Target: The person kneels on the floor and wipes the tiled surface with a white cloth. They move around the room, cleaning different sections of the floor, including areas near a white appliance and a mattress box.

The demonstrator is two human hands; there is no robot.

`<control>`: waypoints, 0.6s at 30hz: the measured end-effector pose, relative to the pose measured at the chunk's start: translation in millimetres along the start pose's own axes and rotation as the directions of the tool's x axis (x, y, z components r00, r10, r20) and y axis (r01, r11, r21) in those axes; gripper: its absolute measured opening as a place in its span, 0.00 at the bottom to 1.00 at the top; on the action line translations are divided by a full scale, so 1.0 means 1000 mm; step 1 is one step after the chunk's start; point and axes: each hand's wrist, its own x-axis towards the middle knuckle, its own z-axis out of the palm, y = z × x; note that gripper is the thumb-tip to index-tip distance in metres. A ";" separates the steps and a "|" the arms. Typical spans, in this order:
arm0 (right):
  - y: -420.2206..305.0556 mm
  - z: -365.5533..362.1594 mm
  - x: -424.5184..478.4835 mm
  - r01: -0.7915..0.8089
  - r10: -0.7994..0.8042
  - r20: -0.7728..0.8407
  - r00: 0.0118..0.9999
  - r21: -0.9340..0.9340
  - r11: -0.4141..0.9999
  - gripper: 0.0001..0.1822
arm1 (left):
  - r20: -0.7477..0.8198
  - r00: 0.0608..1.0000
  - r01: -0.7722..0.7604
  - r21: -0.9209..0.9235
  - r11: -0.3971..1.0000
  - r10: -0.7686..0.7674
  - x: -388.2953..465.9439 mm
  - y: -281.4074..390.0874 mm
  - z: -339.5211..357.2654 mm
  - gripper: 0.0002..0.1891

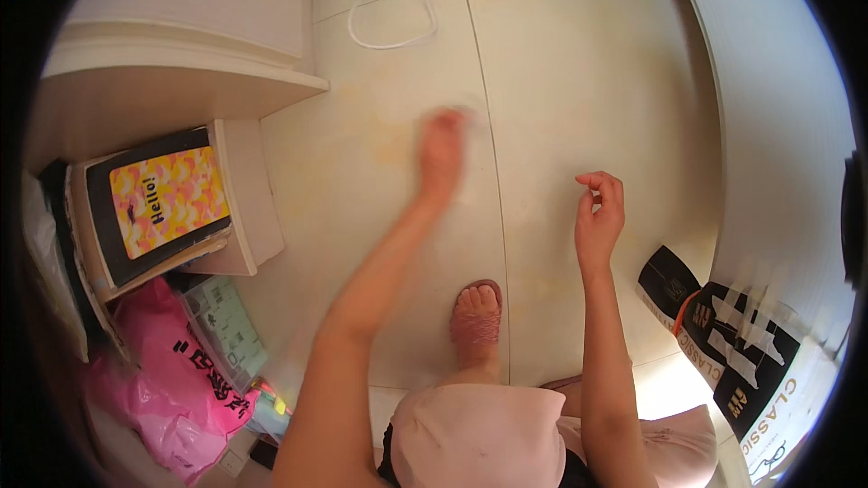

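My left hand (442,152) is stretched out over the pale tiled floor (380,217). Motion blur smears its fingers, so whether they hold anything small is unclear. To the right, my right hand (600,220) hovers above the same floor with loosely curled fingers. A gap shows between its thumb and index finger, and I see nothing in it. Below and between the hands is a foot in a pinkish slipper (477,318). Beyond my left hand, a white cord (392,46) lies in a loop on the tiles.
Left stands a pale cabinet (183,0); below it, a patterned notebook (169,203) tops a stack. A pink plastic bag (163,379) and a clear plastic box (227,332) lie nearer. On the right are a white panel (773,115) and black-and-white printed packaging (736,346).
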 end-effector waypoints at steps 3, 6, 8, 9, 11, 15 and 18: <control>0.010 -0.003 0.005 -0.019 0.018 -0.015 1.000 -0.027 0.999 0.13 | -0.291 0.941 -0.019 0.467 0.884 0.174 0.082 -0.055 -0.065 0.07; 0.008 0.007 -0.003 -0.052 0.051 0.010 0.999 0.033 0.998 0.12 | -0.347 0.897 -0.046 0.539 0.841 0.272 0.124 -0.068 -0.064 0.08; 0.005 0.011 -0.006 -0.036 0.035 0.015 0.999 0.052 0.998 0.12 | -0.303 0.911 -0.129 0.436 0.890 0.280 0.131 -0.045 -0.026 0.09; 0.006 0.009 -0.007 -0.041 0.041 0.006 0.999 0.040 0.998 0.12 | -0.205 0.978 0.016 0.170 0.985 0.019 0.124 -0.024 -0.002 0.10; 0.007 0.005 -0.003 -0.047 0.048 -0.018 0.999 0.033 0.998 0.13 | 0.075 0.980 0.188 -0.082 0.979 -0.182 0.085 0.035 0.043 0.16; 0.005 -0.007 -0.002 -0.065 0.066 -0.020 0.998 0.037 0.997 0.13 | 0.649 0.581 -0.486 -0.207 0.849 0.491 -0.011 0.073 0.061 0.19; 0.008 -0.021 -0.007 -0.074 0.075 -0.036 0.997 0.013 0.997 0.13 | 0.381 0.859 -0.304 -0.157 0.940 0.342 0.039 0.060 0.074 0.16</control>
